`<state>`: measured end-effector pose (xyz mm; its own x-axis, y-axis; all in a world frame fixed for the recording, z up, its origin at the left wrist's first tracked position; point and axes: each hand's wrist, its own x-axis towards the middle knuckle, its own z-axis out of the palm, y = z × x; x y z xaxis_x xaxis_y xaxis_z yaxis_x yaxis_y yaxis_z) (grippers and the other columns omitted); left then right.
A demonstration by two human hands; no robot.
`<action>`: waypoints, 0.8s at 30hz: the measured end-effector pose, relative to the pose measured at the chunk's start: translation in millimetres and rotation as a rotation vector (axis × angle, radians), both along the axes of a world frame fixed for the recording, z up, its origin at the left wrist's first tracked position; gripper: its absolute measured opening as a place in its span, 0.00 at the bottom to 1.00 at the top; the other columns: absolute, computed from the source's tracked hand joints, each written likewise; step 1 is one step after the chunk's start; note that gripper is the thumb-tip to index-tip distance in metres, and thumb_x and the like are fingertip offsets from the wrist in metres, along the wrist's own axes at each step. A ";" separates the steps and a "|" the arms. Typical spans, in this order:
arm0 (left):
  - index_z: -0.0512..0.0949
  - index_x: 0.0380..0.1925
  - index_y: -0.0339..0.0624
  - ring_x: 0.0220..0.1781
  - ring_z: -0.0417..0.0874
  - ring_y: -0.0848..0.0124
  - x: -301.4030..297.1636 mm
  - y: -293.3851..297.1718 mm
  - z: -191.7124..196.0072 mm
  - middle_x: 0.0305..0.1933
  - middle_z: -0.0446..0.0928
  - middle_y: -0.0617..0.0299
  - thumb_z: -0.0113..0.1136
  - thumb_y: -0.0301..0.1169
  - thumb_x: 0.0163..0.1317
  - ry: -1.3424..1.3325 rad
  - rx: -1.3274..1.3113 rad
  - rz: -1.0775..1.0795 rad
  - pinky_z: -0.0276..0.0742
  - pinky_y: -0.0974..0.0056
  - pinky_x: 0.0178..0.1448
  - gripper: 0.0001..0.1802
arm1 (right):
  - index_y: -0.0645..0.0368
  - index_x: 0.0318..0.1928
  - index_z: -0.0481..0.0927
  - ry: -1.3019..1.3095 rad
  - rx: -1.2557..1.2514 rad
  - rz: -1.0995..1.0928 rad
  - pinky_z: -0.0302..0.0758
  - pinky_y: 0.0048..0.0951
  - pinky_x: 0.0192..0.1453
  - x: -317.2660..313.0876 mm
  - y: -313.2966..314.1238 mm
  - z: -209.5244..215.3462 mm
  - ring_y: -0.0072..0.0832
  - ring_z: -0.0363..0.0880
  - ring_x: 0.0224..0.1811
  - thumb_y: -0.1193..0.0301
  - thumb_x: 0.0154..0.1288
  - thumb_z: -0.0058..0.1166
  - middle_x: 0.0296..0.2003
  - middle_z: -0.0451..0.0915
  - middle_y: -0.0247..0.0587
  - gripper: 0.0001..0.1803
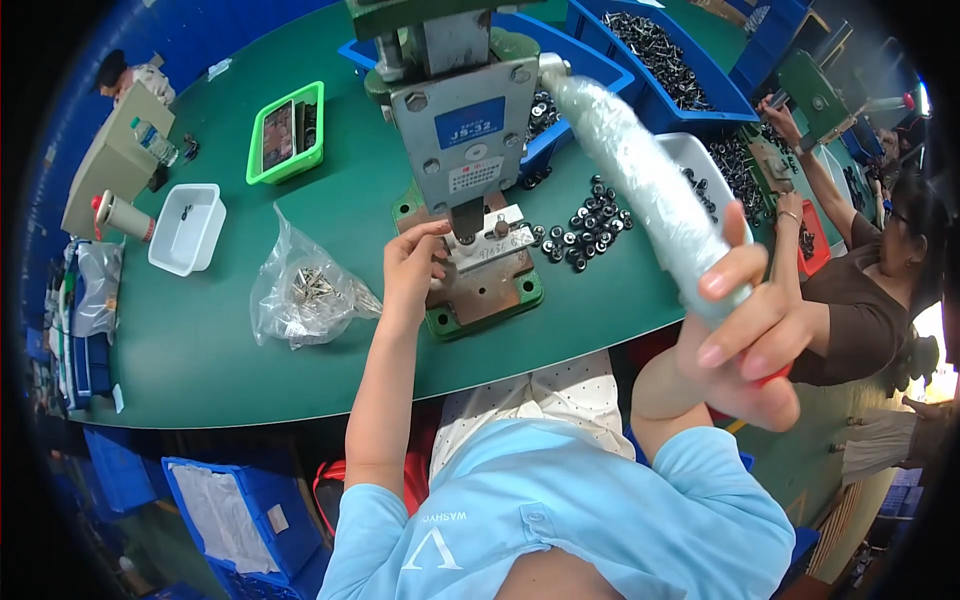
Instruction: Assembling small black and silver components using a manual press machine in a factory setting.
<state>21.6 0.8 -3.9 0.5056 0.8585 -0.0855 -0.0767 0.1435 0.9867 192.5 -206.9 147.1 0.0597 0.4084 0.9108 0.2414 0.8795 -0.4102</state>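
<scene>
A green and grey hand press point(468, 140) stands on the green table in front of me. My right hand point(745, 335) is wrapped round the end of its long lever point(640, 165), which is covered in clear plastic wrap. Beneath the ram point(467, 218), a metal fixture block point(490, 248) sits on the rusty base plate point(490, 297). My left hand point(412, 268) is at the fixture's left side, index finger reaching close to the ram tip and the other fingers curled. Whatever those fingers pinch is too small or hidden to make out.
Round black-and-silver parts point(590, 222) lie loose right of the press. Left of it are a clear bag of metal pieces point(315, 290), a white tray point(188, 230) and a green tray point(287, 130). Blue bins point(660, 60) stand behind. A co-worker point(870, 290) sits at another press on the right.
</scene>
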 end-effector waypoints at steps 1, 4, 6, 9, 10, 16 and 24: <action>0.78 0.40 0.34 0.24 0.70 0.81 -3.1 2.0 3.1 0.27 0.75 0.65 0.48 0.30 0.59 -0.019 -0.064 -0.007 0.64 0.76 0.24 0.14 | 0.51 0.28 0.69 0.027 0.003 0.007 0.34 0.55 0.71 -2.7 0.7 -6.7 0.48 0.75 0.45 0.55 0.61 0.42 0.26 0.79 0.38 0.15; 0.76 0.36 0.35 0.25 0.71 0.78 4.7 14.1 11.3 0.27 0.74 0.64 0.46 0.35 0.61 -0.054 -0.193 -0.074 0.66 0.75 0.24 0.15 | 0.51 0.28 0.69 0.053 0.032 0.004 0.32 0.55 0.72 -4.1 -3.0 -11.0 0.48 0.75 0.46 0.56 0.59 0.43 0.26 0.79 0.37 0.13; 0.75 0.32 0.36 0.26 0.72 0.76 13.5 24.3 13.8 0.27 0.72 0.64 0.45 0.37 0.63 -0.069 -0.246 -0.163 0.67 0.73 0.25 0.14 | 0.52 0.26 0.70 0.077 0.094 -0.025 0.33 0.55 0.72 -3.7 0.5 -4.3 0.48 0.77 0.43 0.56 0.58 0.45 0.23 0.79 0.39 0.14; 0.72 0.32 0.44 0.18 0.67 0.78 19.8 33.3 9.1 0.22 0.70 0.66 0.49 0.40 0.61 0.025 -0.291 -0.184 0.59 0.74 0.19 0.11 | 0.54 0.20 0.74 0.037 0.073 -0.017 0.37 0.54 0.71 3.8 -0.2 12.1 0.48 0.80 0.33 0.55 0.58 0.47 0.18 0.79 0.41 0.18; 0.70 0.30 0.46 0.17 0.66 0.78 19.4 36.1 8.7 0.20 0.69 0.67 0.51 0.40 0.61 0.070 -0.228 -0.183 0.58 0.73 0.18 0.10 | 0.55 0.21 0.75 0.047 0.048 0.019 0.41 0.53 0.71 5.6 3.4 18.9 0.45 0.80 0.35 0.57 0.58 0.48 0.19 0.79 0.41 0.17; 0.73 0.41 0.44 0.25 0.74 0.76 7.1 43.2 18.8 0.35 0.78 0.64 0.57 0.39 0.60 -0.165 -0.251 -0.338 0.67 0.72 0.23 0.14 | 0.63 0.28 0.75 0.218 0.045 0.054 0.69 0.35 0.57 4.5 47.0 94.2 0.21 0.77 0.24 0.70 0.54 0.51 0.19 0.76 0.33 0.08; 0.73 0.37 0.38 0.27 0.72 0.80 15.2 33.2 22.2 0.28 0.73 0.65 0.48 0.31 0.66 -0.221 0.313 0.186 0.66 0.77 0.27 0.08 | 0.65 0.24 0.71 0.421 0.059 0.212 0.73 0.23 0.15 14.9 117.4 152.0 0.19 0.71 0.10 0.62 0.63 0.50 0.16 0.72 0.35 0.17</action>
<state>36.7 34.0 18.2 0.3163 0.9042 0.2869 -0.2876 -0.1968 0.9373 207.4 -89.4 299.1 0.3497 0.4001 0.8471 -0.1227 0.9160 -0.3820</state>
